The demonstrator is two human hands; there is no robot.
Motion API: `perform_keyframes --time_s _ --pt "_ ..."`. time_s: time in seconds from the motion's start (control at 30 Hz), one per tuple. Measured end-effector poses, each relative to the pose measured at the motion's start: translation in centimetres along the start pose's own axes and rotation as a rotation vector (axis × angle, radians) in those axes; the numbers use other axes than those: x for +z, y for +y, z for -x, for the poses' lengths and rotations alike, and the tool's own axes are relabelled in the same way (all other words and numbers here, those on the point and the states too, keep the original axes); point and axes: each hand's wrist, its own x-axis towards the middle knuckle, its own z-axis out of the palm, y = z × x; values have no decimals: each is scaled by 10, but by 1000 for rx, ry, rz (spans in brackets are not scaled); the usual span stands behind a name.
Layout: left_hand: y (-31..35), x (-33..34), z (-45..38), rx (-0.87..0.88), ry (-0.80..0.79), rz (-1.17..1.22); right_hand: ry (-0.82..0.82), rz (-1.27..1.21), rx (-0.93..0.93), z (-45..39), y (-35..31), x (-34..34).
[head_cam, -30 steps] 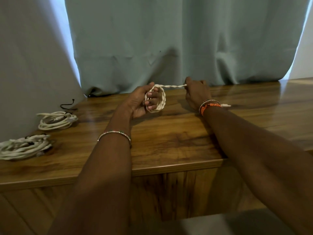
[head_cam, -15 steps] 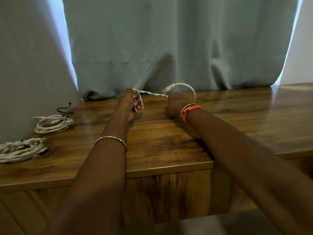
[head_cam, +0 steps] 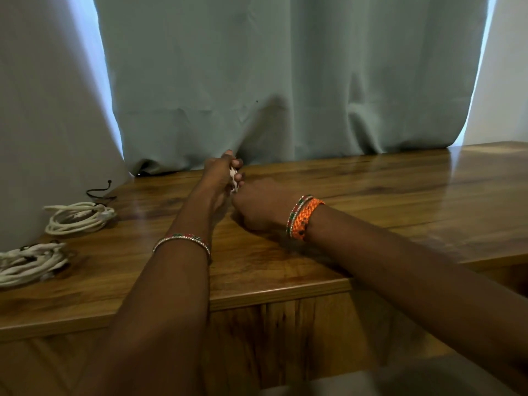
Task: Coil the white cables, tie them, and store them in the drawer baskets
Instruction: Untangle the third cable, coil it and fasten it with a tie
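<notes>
My left hand (head_cam: 220, 178) grips the coiled white cable (head_cam: 233, 180) above the wooden tabletop (head_cam: 400, 195), while my right hand (head_cam: 257, 207), fingers curled, meets it; its hold cannot be seen.

Grey-green curtain (head_cam: 285, 81) hangs behind wooden tabletop (head_cam: 400, 201); thin black cord (head_cam: 100, 192) lies at left, nr wall.

Backlit curtain (head_cam: 285, 81) behind wooden table (head_cam: 400, 195)

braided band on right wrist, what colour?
Orange with dark flecks, on the braided wristband beside a thin beaded bangle; head view.
</notes>
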Motion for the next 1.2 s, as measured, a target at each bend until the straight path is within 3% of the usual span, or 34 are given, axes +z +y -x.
perform_keyframes --time_s 0.1,0.27,0.47,0.67,0.83,1.0,1.2 --pt "-1 4 6 -5 3 -103 86 -101 -37 3 1 4" --pt "-4 4 13 58 -59 -472 163 -187 -42 5 14 7" --pt "-2 8 19 27 -165 -355 258 -343 42 8 28 10" --pt "-4 14 25 -110 -127 -326 329 -494 168 7 32 12" --pt "0 20 31 -106 -101 -307 437 -541 259 7 34 7" --pt "6 18 32 -113 -210 -214 630 -595 495 2 73 18" --pt "26 46 53 -103 -444 2 644 -507 429 -4 88 27"
